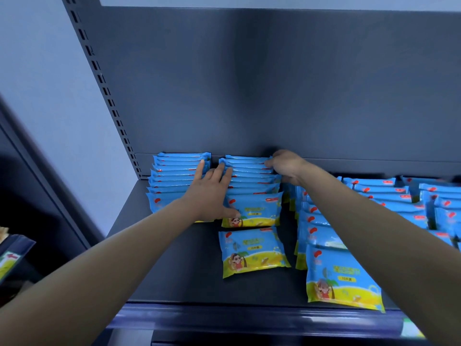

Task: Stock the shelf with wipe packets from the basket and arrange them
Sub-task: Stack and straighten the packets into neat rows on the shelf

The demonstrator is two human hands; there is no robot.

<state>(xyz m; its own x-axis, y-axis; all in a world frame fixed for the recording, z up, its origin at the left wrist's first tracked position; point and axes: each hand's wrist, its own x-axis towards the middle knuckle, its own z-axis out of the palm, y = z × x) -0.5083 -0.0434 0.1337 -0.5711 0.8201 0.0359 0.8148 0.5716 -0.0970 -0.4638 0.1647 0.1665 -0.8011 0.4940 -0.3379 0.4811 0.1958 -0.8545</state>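
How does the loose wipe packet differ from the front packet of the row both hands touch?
The loose packet stands apart, bare shelf around it, touched by neither hand; the row's front packet backs against the middle row, with the thumb of the left hand on its left edge. The loose packet's whole face shows; the front packet's lower left is covered by that hand. Both share the blue and yellow print.

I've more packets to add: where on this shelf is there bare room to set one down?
The largest bare patch is the shelf deck front left, bordered by the leftmost row, the loose packet and the front lip. A thin strip lies before that packet. Rightward, rows crowd the deck; the left hand and right hand flank the second row.
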